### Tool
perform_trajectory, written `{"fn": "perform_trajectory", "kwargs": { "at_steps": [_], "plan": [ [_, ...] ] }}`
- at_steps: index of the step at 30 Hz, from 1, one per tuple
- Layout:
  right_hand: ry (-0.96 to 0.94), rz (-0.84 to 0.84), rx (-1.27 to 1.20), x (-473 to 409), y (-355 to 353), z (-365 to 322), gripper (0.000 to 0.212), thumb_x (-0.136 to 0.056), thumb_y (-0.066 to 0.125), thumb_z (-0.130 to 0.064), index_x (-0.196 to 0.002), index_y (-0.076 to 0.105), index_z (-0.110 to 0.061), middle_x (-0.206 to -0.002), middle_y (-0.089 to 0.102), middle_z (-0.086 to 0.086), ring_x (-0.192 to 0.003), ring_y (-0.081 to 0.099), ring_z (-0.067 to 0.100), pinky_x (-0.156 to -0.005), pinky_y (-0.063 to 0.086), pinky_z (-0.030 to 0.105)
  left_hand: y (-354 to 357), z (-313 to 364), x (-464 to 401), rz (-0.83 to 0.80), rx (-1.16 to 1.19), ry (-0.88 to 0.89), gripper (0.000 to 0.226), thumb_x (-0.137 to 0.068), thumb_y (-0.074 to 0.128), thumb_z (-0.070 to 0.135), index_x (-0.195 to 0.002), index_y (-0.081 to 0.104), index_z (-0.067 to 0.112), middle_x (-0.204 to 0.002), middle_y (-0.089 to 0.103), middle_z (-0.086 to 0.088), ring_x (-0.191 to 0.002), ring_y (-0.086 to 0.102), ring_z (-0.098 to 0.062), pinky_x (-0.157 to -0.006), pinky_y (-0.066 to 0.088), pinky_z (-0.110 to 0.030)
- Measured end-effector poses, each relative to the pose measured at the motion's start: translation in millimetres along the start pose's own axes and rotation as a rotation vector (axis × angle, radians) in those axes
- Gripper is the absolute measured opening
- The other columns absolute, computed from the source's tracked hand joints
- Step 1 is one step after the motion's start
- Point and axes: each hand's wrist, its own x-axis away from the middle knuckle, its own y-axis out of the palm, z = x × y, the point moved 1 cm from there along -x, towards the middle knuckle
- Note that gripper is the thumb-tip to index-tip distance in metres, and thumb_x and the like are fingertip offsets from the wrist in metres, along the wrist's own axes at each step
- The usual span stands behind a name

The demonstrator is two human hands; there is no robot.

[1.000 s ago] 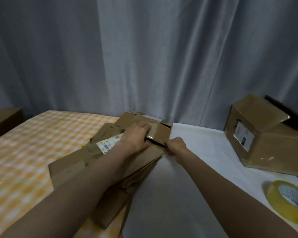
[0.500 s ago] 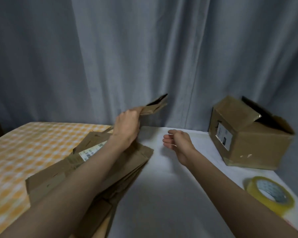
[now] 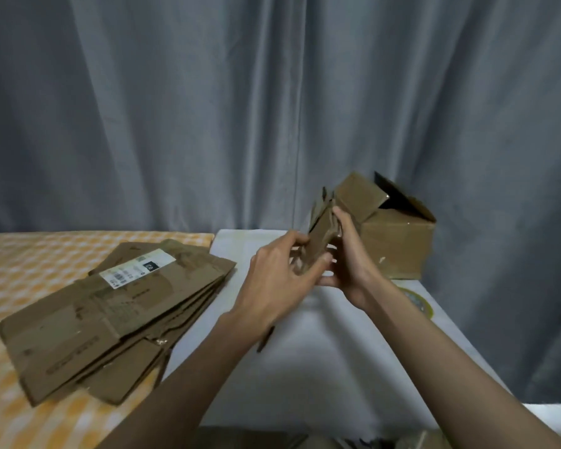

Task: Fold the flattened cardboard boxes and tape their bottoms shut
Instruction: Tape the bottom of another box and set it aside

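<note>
A small flattened cardboard box is held up on edge above the white table surface. My left hand grips its left side, fingers curled round the lower part. My right hand holds its right side, thumb on the near face. A stack of flattened cardboard boxes lies at the left, the top one bearing a white label. A folded cardboard box stands behind my hands at the right, flaps partly open. A yellow tape roll peeks out past my right forearm.
An orange checked cloth covers the left part of the table under the stack. Grey curtains hang close behind. More cardboard shows at the bottom edge of the view.
My left hand carried the small flattened box from over the stack to the right, in front of the folded box. My right hand, empty before, now holds it too.
</note>
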Motion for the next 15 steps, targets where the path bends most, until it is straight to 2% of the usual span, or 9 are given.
{"fn": "perform_trajectory", "kwargs": {
  "at_steps": [1, 3, 5, 7, 9, 11, 13, 15],
  "plan": [
    [0.003, -0.008, 0.016, 5.6, -5.8, 3.5, 0.058, -0.089, 0.047, -0.067, -0.092, 0.075, -0.017, -0.095, 0.075, 0.013, -0.080, 0.073, 0.022, -0.067, 0.057, 0.038, 5.4, -1.7, 6.4, -0.028, 0.042, -0.021, 0.053, -0.077, 0.060, 0.071, -0.114, 0.064, 0.033, -0.109, 0.068, 0.018, -0.105, 0.062, 0.002, -0.089, 0.055, -0.029],
    [-0.003, -0.032, 0.089, 13.6, -16.9, 10.9, 0.045, -0.089, 0.046, -0.061, -0.097, 0.072, -0.024, -0.101, 0.073, 0.014, -0.088, 0.070, 0.024, -0.072, 0.057, 0.040, 14.2, -4.5, 18.6, -0.066, 0.167, -0.057, 0.054, -0.078, 0.053, 0.075, -0.107, 0.068, 0.032, -0.106, 0.069, 0.017, -0.103, 0.063, 0.000, -0.090, 0.054, -0.031],
    [0.014, -0.046, 0.155, 18.0, -25.6, 17.1, 0.035, -0.091, 0.047, -0.057, -0.089, 0.068, -0.029, -0.089, 0.071, 0.008, -0.082, 0.068, 0.021, -0.069, 0.056, 0.037, 20.0, -7.6, 23.9, -0.071, 0.372, -0.159, 0.056, -0.086, 0.047, 0.075, -0.099, 0.070, 0.025, -0.097, 0.072, 0.010, -0.095, 0.068, -0.006, -0.087, 0.058, -0.036],
    [0.040, -0.054, 0.183, 18.9, -30.5, 20.0, 0.033, -0.091, 0.048, -0.056, -0.078, 0.067, -0.031, -0.079, 0.067, 0.001, -0.071, 0.065, 0.015, -0.058, 0.054, 0.028, 22.7, -13.6, 18.6, -0.026, 0.487, -0.301, 0.054, -0.088, 0.049, 0.067, -0.094, 0.068, 0.016, -0.088, 0.074, -0.001, -0.088, 0.071, -0.013, -0.083, 0.061, -0.042],
    [0.049, -0.081, 0.215, 16.8, -31.8, 18.0, 0.033, -0.091, 0.052, -0.054, -0.074, 0.070, -0.031, -0.077, 0.068, -0.001, -0.070, 0.065, 0.013, -0.055, 0.052, 0.025, 20.5, -17.4, 7.0, 0.021, 0.485, -0.372, 0.049, -0.091, 0.054, 0.060, -0.092, 0.064, 0.011, -0.080, 0.073, -0.006, -0.080, 0.072, -0.021, -0.079, 0.061, -0.047],
    [0.051, -0.131, 0.270, 13.1, -27.9, 12.9, 0.032, -0.091, 0.057, -0.051, -0.081, 0.073, -0.026, -0.077, 0.071, -0.002, -0.073, 0.068, 0.013, -0.057, 0.054, 0.027, 15.5, -17.8, -4.8, 0.034, 0.463, -0.416, 0.057, -0.088, 0.057, 0.066, -0.090, 0.058, 0.009, -0.072, 0.069, -0.008, -0.071, 0.072, -0.026, -0.074, 0.062, -0.050],
    [0.040, -0.188, 0.342, 8.7, -21.8, 8.9, 0.031, -0.092, 0.059, -0.048, -0.088, 0.075, -0.021, -0.076, 0.074, -0.003, -0.071, 0.071, 0.011, -0.058, 0.055, 0.028, 9.0, -19.4, -15.7, 0.025, 0.388, -0.470, 0.070, -0.080, 0.057, 0.076, -0.088, 0.056, 0.006, -0.065, 0.067, -0.009, -0.061, 0.070, -0.026, -0.067, 0.063, -0.045],
    [0.033, -0.211, 0.393, 5.3, -15.6, 4.7, 0.031, -0.092, 0.059, -0.043, -0.087, 0.076, -0.018, -0.075, 0.074, -0.002, -0.069, 0.071, 0.011, -0.058, 0.055, 0.027, 2.2, -21.6, -24.0, -0.007, 0.298, -0.515, 0.081, -0.073, 0.060, 0.080, -0.087, 0.060, 0.001, -0.067, 0.069, -0.012, -0.054, 0.068, -0.026, -0.061, 0.060, -0.037]
  ]
}}
